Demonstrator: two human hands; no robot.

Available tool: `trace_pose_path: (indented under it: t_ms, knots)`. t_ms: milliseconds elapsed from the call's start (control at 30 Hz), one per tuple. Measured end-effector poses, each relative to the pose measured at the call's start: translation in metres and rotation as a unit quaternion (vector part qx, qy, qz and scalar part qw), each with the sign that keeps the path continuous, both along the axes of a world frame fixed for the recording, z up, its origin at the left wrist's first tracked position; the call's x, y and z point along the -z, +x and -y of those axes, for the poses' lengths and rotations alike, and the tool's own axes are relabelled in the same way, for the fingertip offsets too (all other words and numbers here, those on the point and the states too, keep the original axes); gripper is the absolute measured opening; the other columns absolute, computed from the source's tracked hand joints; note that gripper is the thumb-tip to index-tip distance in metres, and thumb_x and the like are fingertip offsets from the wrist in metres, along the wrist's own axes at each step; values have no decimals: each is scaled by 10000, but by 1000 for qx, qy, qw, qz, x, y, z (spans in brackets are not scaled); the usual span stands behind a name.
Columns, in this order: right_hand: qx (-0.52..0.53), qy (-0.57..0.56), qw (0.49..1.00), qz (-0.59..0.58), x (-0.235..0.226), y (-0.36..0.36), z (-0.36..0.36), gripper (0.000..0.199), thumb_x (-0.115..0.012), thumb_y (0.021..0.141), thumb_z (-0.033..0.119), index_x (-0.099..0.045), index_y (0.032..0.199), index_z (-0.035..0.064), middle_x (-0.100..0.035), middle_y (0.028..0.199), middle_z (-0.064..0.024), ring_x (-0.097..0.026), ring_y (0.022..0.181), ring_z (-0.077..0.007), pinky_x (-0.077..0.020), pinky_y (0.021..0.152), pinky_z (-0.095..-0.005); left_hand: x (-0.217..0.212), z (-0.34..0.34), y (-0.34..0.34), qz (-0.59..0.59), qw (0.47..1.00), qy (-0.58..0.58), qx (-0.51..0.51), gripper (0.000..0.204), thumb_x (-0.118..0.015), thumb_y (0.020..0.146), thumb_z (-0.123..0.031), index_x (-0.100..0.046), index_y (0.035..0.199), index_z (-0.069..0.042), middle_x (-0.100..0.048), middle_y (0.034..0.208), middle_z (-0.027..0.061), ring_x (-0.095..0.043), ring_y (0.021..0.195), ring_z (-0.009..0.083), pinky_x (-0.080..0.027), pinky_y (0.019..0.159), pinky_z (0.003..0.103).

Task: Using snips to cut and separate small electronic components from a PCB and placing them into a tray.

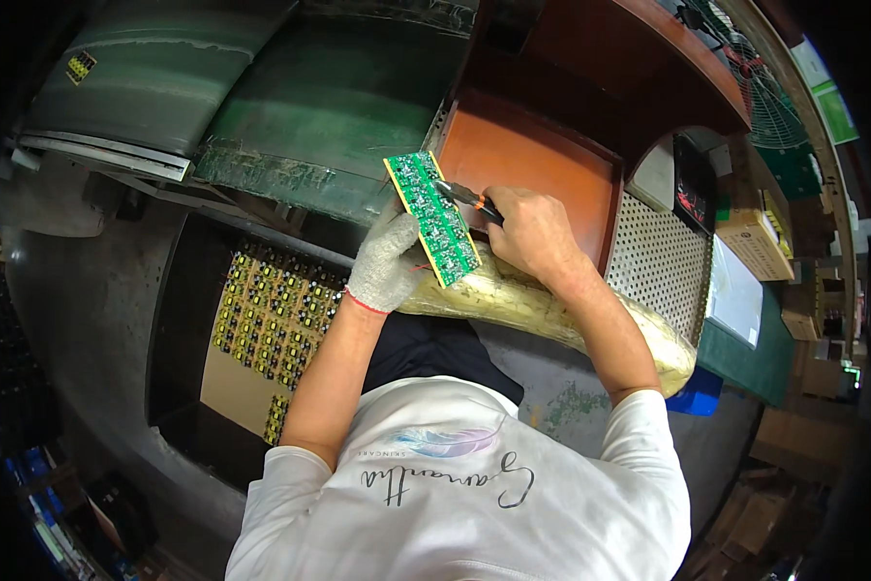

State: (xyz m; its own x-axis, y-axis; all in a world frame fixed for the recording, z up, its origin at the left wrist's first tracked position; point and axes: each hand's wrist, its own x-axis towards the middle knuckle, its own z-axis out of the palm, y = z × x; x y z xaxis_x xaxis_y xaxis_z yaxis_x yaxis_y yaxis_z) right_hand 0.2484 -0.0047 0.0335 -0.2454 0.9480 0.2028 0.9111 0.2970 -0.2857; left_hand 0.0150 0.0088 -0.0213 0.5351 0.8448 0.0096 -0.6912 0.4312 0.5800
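Observation:
A long green circuit board panel (444,235) with yellow edges is tilted up in front of me, crowded with small parts. My left hand (387,259), in a pale knit glove with a red cuff, grips the panel along its lower left edge. In my bare right hand (537,232) are pliers or cutters (469,197) with black and orange handles. Their metal jaws meet the panel's face near its upper right edge; whether they are closed on a part is too small to tell.
A black bin (179,320) at the left holds rows of yellow-and-black boards on cardboard. Behind the panel run a green belt (329,97) and an orange-brown tray (532,165). A yellowish wrapped roll (513,300) lines the near edge; a perforated metal plate (658,261) lies right.

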Motion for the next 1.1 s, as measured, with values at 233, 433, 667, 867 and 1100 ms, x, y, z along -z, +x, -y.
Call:
trace_pose_path:
  t_ms: [233,433,667,867,1100]
  knots:
    - [-24,76,997,21,6,7,-9,199,-715,808,98,-713,987,10,-751,905,-205,-753,842,-421,-618,778,-537,8,2,-3,37,998,-48,4,609,-742,1043,-262,-516,1570,-58,-716,1345,115,-743,1192,266,-622,1038,444]
    - [-28,-7,998,52,4,13,-17,235,-725,808,108,-703,1019,6,-749,938,-207,-755,897,-416,-615,803,-532,11,0,-7,53,996,-59,30,609,-722,1049,-243,-509,1592,-67,-714,1351,106,-739,1200,267,-608,1065,461]
    - [-5,81,997,6,8,5,-29,177,-722,835,117,-698,973,9,-751,905,-217,-751,841,-434,-615,789,-544,17,-1,-4,8,1000,-20,10,632,-677,1069,-366,-514,1594,-55,-694,1415,197,-720,1266,371,-585,1111,565]
    - [-11,54,998,38,-3,4,-32,184,-731,844,135,-699,970,6,-760,911,-225,-754,833,-441,-621,783,-549,14,0,-4,16,999,-26,13,632,-682,1062,-345,-513,1596,-53,-697,1406,202,-719,1267,377,-586,1109,561]
    - [-4,33,999,41,-3,0,-30,181,-724,847,144,-698,949,-3,-762,916,-233,-762,855,-441,-626,789,-546,6,1,-5,16,999,-24,18,609,-716,1054,-229,-503,1603,-74,-706,1368,95,-726,1230,254,-603,1079,444]
